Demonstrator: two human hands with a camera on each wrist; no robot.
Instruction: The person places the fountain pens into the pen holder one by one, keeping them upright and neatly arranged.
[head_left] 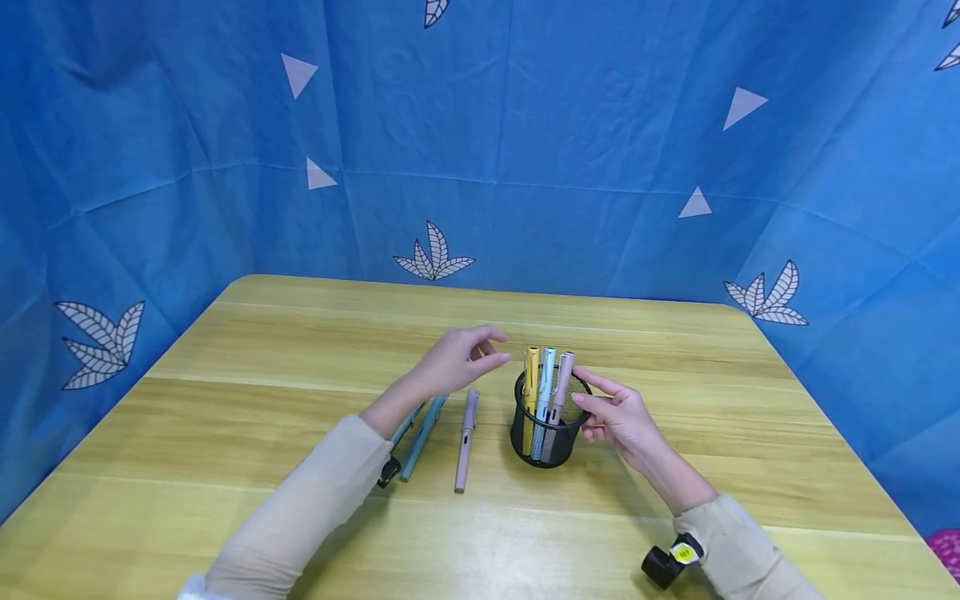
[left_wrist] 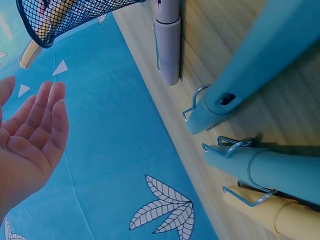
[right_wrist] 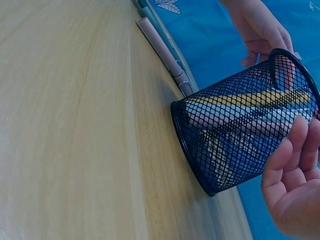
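Note:
A black mesh pen holder (head_left: 573, 433) stands upright on the table, holding a yellow pen (head_left: 531, 375), a light blue pen (head_left: 547, 383) and a lilac pen (head_left: 562, 383). My right hand (head_left: 622, 421) holds its rim from the right, thumb near and index finger at the back. Just left of the holder, my left hand (head_left: 461, 358) hovers with relaxed fingers and nothing in them. Beneath and beside it lie another lilac pen (head_left: 465, 446), a teal pen (head_left: 422, 442), a second teal pen (left_wrist: 265, 165) and a yellow pen (left_wrist: 270, 212). My left forearm partly hides these in the head view.
The wooden table (head_left: 300, 333) has rounded far corners. A blue cloth (head_left: 495, 125) with leaf and triangle prints hangs behind it and at both sides. A black wrist camera (head_left: 663, 567) sits at my right cuff.

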